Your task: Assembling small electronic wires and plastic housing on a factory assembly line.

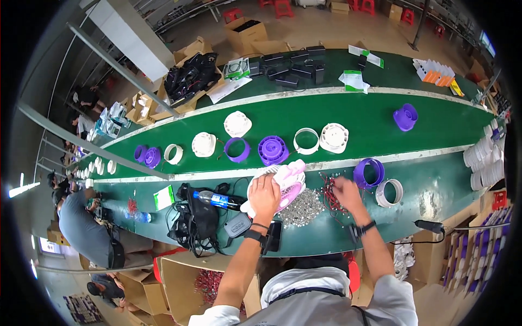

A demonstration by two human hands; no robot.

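My left hand [265,196] lies over a white and pink fan [292,187], its fingers wrapped round the white part of the housing. The fan is tilted on the green bench, its pink grille toward the right. Beside it my right hand [349,194] is closed, the fingertips curled together at a bundle of thin red wires [333,205]. What those fingers hold, if anything, is too small to make out. Between the hands spreads a heap of small silvery screws [302,211]. A purple ring [369,173] and a white ring [389,193] stand right of my right hand.
Behind the bench runs a green belt [348,111] carrying white and purple fan housings. At left lie a black bag [198,220], a blue-labelled bottle [212,199] and a grey case [237,224]. A corded electric screwdriver [428,225] rests right. Another person [89,228] works far left.
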